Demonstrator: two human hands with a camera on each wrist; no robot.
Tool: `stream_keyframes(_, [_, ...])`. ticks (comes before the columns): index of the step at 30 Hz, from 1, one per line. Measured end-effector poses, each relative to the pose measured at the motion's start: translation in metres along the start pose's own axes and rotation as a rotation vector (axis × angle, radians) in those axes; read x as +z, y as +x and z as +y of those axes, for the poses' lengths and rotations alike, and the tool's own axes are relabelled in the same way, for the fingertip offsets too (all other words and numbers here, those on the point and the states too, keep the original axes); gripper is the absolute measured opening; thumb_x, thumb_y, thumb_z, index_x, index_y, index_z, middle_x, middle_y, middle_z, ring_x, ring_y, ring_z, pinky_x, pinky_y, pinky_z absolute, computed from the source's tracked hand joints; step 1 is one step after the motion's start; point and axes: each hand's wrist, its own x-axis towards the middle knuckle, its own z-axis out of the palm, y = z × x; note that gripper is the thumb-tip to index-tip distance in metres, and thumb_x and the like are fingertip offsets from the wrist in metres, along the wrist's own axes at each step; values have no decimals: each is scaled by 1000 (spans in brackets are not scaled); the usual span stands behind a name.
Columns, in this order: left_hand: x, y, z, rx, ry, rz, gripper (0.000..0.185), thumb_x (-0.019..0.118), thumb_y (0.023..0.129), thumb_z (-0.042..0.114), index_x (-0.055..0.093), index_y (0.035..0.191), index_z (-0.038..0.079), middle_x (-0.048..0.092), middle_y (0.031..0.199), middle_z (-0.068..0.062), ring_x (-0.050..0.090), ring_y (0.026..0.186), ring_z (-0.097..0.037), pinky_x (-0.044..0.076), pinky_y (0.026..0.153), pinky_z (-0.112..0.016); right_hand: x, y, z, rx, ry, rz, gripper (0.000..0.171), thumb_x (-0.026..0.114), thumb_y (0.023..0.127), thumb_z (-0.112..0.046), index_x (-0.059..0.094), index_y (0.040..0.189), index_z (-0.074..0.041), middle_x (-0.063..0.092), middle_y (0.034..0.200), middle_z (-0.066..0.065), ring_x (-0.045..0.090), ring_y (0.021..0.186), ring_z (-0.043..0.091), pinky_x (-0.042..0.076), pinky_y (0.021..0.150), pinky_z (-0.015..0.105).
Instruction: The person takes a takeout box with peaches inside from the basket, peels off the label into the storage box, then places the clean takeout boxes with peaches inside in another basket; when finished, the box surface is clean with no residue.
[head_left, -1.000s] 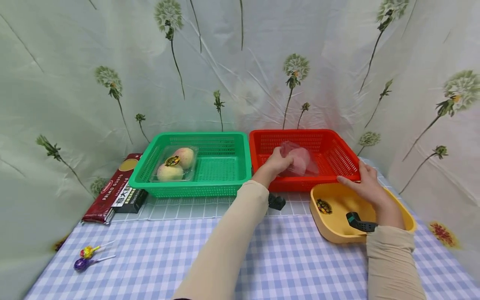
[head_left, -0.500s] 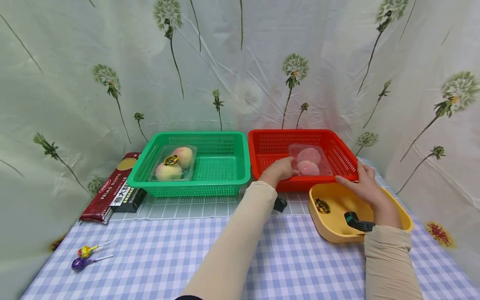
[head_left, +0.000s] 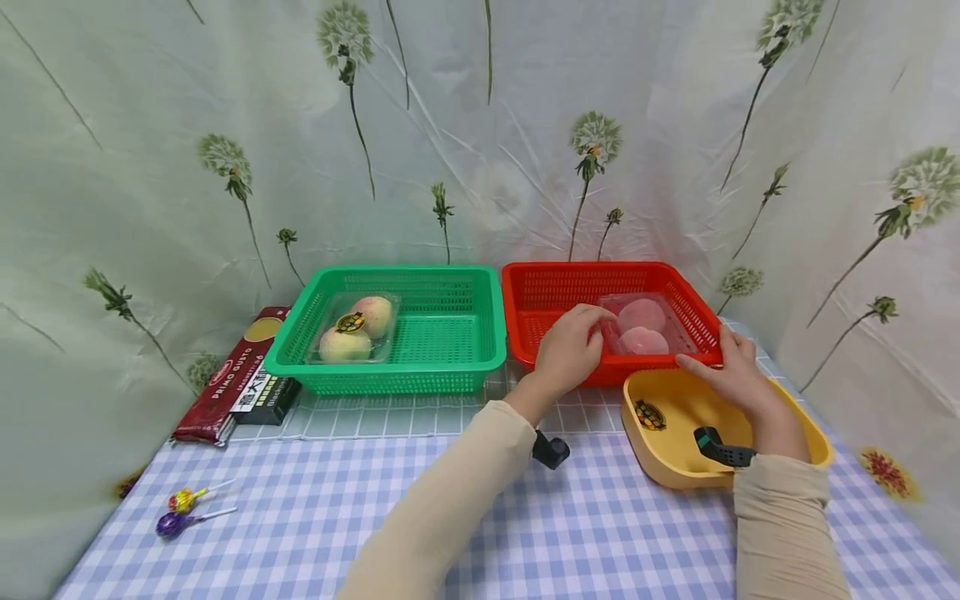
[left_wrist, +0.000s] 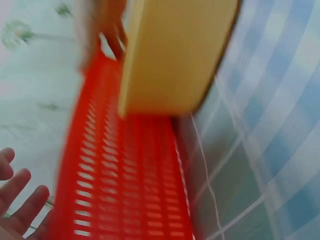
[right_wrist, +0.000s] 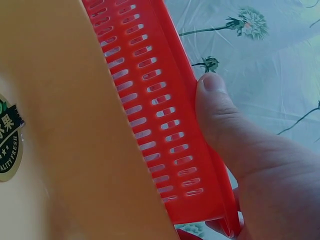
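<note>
A red basket [head_left: 600, 268] stands at the back right of the table, and a clear pack of two pink peaches [head_left: 641, 327] lies in its right half. My left hand [head_left: 573, 346] hovers over the basket's front edge just left of the pack, fingers loose and holding nothing; the left wrist view shows its fingers [left_wrist: 20, 200] spread beside the red basket [left_wrist: 125, 175]. My right hand [head_left: 731, 371] grips the basket's front right corner, and the right wrist view shows that hand [right_wrist: 240, 150] with its thumb on the red basket [right_wrist: 150, 90] rim.
A yellow bowl [head_left: 660, 454] with a sticker sits in front of the red basket, under my right wrist. A green basket [head_left: 390, 379] to the left holds a clear fruit pack [head_left: 354, 327]. Pasta packs [head_left: 232, 375] and two lollipops [head_left: 180, 512] lie far left.
My left hand set the peach pack down in the red basket's right half, let go and drew back to the front edge. The right hand kept its hold on the corner.
</note>
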Motion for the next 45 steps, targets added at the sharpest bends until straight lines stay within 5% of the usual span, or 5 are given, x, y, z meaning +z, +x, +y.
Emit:
stream_keyframes(7, [-37, -52, -3, 147, -327, 118, 28, 57, 95, 6, 71, 117, 17, 66, 129, 3, 60, 121, -10, 52, 95, -18, 0, 0, -1, -3, 1, -7, 109, 53, 95, -59, -17, 156, -2, -11, 155, 39, 11, 135, 60, 32, 106, 73])
stream_keyframes(14, [-79, -95, -55, 294, -360, 241, 32, 51, 91, -9, 72, 111, 6, 68, 126, -6, 66, 105, -20, 48, 68, -21, 1, 1, 1, -9, -5, -12, 109, 52, 95, -59, -17, 156, -2, -12, 155, 39, 12, 133, 60, 32, 105, 73])
stream_keyframes(28, [-166, -113, -138, -84, -288, 483, 28, 50, 101, 3, 68, 122, 6, 67, 126, -11, 63, 113, -27, 49, 93, -40, 0, 2, 5, -12, -26, -16, 108, 51, 96, -59, -19, 155, -2, -14, 156, 39, 9, 135, 62, 28, 104, 77])
stream_keyframes(37, [-189, -123, -190, -185, 99, 714, 24, 55, 93, 0, 72, 112, 1, 70, 113, -20, 62, 110, -40, 43, 100, -58, -4, 2, -1, -40, -93, 37, 105, 53, 95, -58, -9, 157, 2, -4, 154, 43, 10, 133, 62, 32, 100, 76])
stream_keyframes(45, [-196, -134, -215, -253, 158, 966, 22, 55, 87, 1, 74, 98, 1, 72, 113, -18, 59, 110, -42, 34, 106, -62, -7, -5, -4, -76, -128, 169, 93, 55, 97, -50, 10, 156, 6, 10, 153, 42, 16, 132, 59, 36, 95, 76])
